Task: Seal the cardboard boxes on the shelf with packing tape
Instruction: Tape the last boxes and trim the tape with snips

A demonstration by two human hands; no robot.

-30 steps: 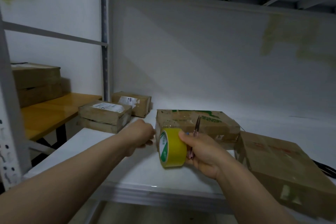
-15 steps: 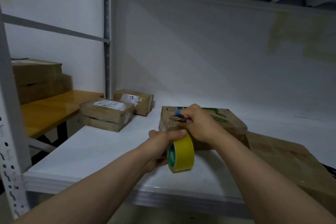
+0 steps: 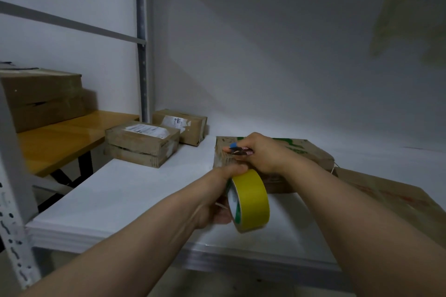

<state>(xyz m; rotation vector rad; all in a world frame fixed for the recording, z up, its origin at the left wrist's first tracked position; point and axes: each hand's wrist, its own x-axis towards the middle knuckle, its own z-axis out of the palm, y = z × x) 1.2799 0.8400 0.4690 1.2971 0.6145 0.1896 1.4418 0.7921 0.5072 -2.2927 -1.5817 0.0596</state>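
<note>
At frame centre my left hand (image 3: pixel 217 201) grips the tape roll (image 3: pixel 252 200); my right hand (image 3: pixel 264 152), clutching scissors (image 3: pixel 237 151), presses the near corner of the box (image 3: pixel 311 152). I should draw tape taut and flat before cutting.

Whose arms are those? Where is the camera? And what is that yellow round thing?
The camera sits on a person's head and looks forward and down, so the two arms you see are that person's own. There is no robot here. The left hand grips the yellow round thing, a roll of packing tape. The right hand holds what look like small scissors and rests on a cardboard box with green print. That box sits on a white shelf. A bigger box lies to its right. Further left are a labelled box and a second labelled box behind it. The tape is for closing boxes.
</note>
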